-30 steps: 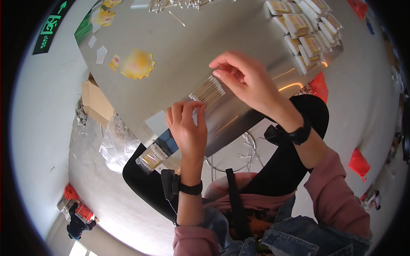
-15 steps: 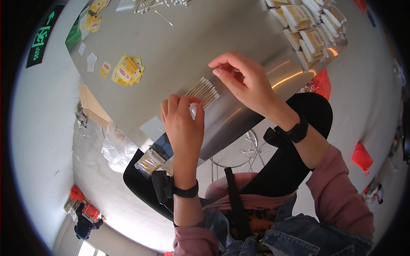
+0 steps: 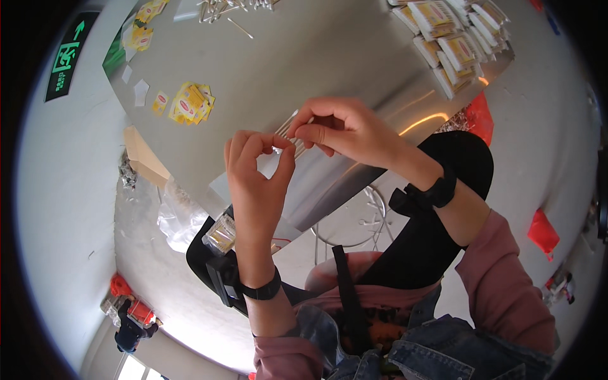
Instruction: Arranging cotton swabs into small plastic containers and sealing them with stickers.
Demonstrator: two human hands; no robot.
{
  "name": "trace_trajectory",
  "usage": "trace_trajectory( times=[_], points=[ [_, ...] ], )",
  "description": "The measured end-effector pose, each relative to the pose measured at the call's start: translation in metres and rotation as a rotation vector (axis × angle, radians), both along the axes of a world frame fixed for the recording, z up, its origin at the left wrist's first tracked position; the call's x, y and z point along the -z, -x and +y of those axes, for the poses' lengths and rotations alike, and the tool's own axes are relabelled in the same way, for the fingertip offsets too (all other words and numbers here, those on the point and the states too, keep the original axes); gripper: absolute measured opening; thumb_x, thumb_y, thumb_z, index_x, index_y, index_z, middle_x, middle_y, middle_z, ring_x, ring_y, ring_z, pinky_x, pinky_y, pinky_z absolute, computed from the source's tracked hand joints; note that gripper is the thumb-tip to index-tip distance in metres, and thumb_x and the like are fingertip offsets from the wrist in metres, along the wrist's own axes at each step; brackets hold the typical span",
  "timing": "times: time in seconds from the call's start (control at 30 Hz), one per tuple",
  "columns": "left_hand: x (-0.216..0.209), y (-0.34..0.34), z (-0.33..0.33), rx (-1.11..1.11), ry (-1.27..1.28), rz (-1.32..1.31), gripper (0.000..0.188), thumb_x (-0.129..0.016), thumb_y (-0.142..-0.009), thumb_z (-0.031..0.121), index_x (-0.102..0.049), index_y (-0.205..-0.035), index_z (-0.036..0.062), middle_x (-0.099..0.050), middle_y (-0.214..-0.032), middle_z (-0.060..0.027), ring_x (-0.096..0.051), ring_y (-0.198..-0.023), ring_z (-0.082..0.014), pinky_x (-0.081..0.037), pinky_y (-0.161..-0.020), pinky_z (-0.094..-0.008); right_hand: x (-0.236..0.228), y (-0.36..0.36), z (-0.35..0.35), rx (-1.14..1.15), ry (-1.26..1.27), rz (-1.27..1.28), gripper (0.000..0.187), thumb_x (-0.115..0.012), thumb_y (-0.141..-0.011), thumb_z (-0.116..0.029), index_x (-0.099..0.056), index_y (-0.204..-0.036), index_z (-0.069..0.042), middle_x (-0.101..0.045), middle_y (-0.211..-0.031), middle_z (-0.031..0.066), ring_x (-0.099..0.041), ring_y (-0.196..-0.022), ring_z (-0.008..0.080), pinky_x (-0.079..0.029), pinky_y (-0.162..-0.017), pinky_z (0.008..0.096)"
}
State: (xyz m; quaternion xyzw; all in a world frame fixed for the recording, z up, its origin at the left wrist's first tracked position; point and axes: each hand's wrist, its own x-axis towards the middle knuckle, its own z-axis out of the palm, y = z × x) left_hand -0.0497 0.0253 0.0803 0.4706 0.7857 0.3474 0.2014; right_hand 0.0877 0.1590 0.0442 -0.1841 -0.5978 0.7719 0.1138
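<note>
A small row of white-tipped cotton swabs (image 3: pixel 286 123) lies over the metal table between my two hands. My left hand (image 3: pixel 253 171) is curled into a ring, its thumb and forefinger closed at the near-left ends of the swabs. From the right, my right hand (image 3: pixel 345 130) has its thumb and fingers closed on the same swabs; its fingers hide part of them. Beneath my left wrist, a clear packet of swabs (image 3: pixel 220 234) with a yellow label rests near my leg. A pale translucent sheet (image 3: pixel 221 187) lies by my left hand at the table's edge.
Yellow printed cards (image 3: pixel 192 103) are heaped on the left of the metal table (image 3: pixel 253 76). Packed swab packets (image 3: pixel 443 38) are piled at the far right. Loose swabs (image 3: pixel 231 7) lie at the far edge. A cardboard flap (image 3: pixel 144 158) and clear plastic (image 3: pixel 180 218) are at the left.
My right hand has come down and left onto the swabs and closed on them. My left hand has shifted slightly left and up, its thumb and forefinger forming a ring.
</note>
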Motion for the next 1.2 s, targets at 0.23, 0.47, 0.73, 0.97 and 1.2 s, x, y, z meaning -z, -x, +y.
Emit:
trace_trajectory(
  times=[0.23, 0.47, 0.73, 0.97, 1.2],
  points=[
    [0.019, 0.004, -0.014, -0.112, 0.104, 0.033, 0.019, -0.069, -0.087, 0.01, -0.065, -0.104, 0.0033, -0.067, -0.104, -0.0087, -0.06, -0.1, -0.0239, -0.046, -0.09, -0.0382, -0.054, -0.056, 0.043, 0.257, -0.132, -0.07, 0.014, -0.06, -0.099, -0.013, -0.065, -0.109, -0.004, -0.063, -0.079, 0.0021, -0.05, -0.057, 0.0038, -0.039, -0.051, 0.0183],
    [0.055, -0.016, -0.017, 0.017, -0.15, 0.241, 0.058, -0.064, -0.087, 0.009, -0.043, -0.14, -0.0004, -0.059, -0.131, -0.0174, -0.046, -0.132, -0.039, -0.037, -0.109, -0.0497, -0.078, -0.242, 0.076, 0.332, -0.421, -0.674, 0.009, -0.058, -0.098, -0.013, -0.059, -0.1, -0.004, -0.064, -0.08, 0.001, -0.054, -0.062, 0.0047, -0.04, -0.054, 0.0205],
    [0.04, -0.014, -0.039, -0.09, -0.162, 0.104, 0.065, -0.058, -0.086, 0.001, -0.036, -0.147, 0.0014, -0.058, -0.136, -0.0141, -0.049, -0.131, -0.0319, -0.03, -0.114, -0.0501, -0.052, -0.234, 0.069, 0.51, -0.689, -0.907, 0.024, -0.059, -0.099, -0.017, -0.06, -0.12, -0.004, -0.067, -0.108, 0.0056, -0.064, -0.084, 0.0107, -0.049, -0.071, 0.0231],
    [-0.002, 0.044, -0.022, -0.352, -0.171, 0.092, 0.036, -0.058, -0.09, 0.0, -0.06, -0.126, 0.0019, -0.069, -0.115, -0.0091, -0.064, -0.107, -0.0187, -0.048, -0.094, -0.0327, -0.068, -0.041, 0.067, 0.501, -0.334, -0.024, 0.025, -0.062, -0.099, -0.015, -0.061, -0.122, -0.007, -0.066, -0.096, 0.0016, -0.06, -0.078, 0.0055, -0.048, -0.066, 0.0209],
    [0.012, 0.071, 0.082, -0.184, -0.062, 0.08, 0.027, -0.068, -0.089, 0.008, -0.061, -0.114, -0.0021, -0.068, -0.108, -0.012, -0.068, -0.094, -0.0198, -0.055, -0.074, -0.0304, 0.001, 0.021, 0.024, 0.535, -0.122, 0.139, 0.014, -0.057, -0.102, -0.014, -0.059, -0.109, -0.002, -0.059, -0.083, -0.0003, -0.056, -0.07, 0.0052, -0.048, -0.066, 0.0209]
  ],
)
